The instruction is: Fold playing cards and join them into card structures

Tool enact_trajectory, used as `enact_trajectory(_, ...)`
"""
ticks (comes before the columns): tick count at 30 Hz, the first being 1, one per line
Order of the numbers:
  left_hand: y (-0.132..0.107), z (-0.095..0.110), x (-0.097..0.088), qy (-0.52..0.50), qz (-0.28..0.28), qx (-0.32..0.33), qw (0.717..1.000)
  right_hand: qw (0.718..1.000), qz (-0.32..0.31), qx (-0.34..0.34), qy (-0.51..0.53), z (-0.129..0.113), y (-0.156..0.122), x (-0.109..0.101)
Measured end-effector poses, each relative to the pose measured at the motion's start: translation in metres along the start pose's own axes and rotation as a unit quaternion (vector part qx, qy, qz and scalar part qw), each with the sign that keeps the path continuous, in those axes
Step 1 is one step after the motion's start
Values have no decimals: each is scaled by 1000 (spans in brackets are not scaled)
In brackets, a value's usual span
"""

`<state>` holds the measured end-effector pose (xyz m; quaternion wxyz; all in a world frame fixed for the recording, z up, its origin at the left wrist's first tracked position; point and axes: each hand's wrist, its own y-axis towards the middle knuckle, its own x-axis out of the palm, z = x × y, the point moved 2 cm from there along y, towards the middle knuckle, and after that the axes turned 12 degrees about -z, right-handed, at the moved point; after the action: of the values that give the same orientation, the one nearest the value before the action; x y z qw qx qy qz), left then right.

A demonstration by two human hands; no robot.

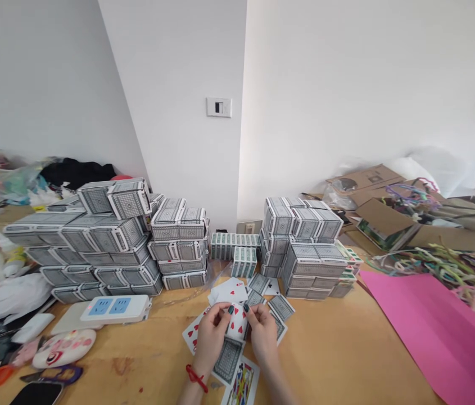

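Bare forearms, red string bracelet (196,378) on left wrist, dark teal nail polish

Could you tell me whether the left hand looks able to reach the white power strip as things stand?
Probably yes: the left hand is holding a card, but the power strip lies on the bare table to its left, with nothing between.

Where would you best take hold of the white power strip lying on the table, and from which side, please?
Probably across its two long edges near the middle, from above. The power strip lies flat on the wooden table, long and slim, so its narrow width suits a pinch. Its near long side looks free; the stacked card boxes stand close behind, and both hands are busy with a playing card.
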<state>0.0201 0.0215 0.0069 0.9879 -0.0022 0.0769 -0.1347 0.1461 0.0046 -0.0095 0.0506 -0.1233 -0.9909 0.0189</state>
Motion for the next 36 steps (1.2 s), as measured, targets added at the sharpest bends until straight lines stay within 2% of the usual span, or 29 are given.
enact_trajectory(8, -4, 3, 11, 112, 6, 31, 993, 999, 43, -8, -17, 6, 0, -4)
enact_trajectory(12, -5, 6, 15, 106, -28, 35, 993, 998, 68, -14, -15, 8, 0, -6)
enact_trajectory(15, -6, 9, 15, 106, -30, 51, 993, 997, 79, -12, -5, 7, 0, -6)
enact_trajectory(18, -7, 9, 15, 102, -10, 53, 993, 998, 45, 1, 32, 2, 1, -5)
enact_trajectory(23, -4, 0, 8, 59, 40, 39, 997, 989, -66, 31, 131, -8, 2, -1)
enact_trajectory(26, -2, -3, 0, 19, 64, 20, 998, 983, -113, 47, 136, -11, 1, 1)
enact_trajectory(32, 0, -2, -2, -2, 17, 22, 1000, 987, -114, 40, 104, -11, 1, 0)
enact_trajectory(36, -1, -3, 0, 8, 42, 21, 999, 988, -113, 13, 99, -8, 1, 0)
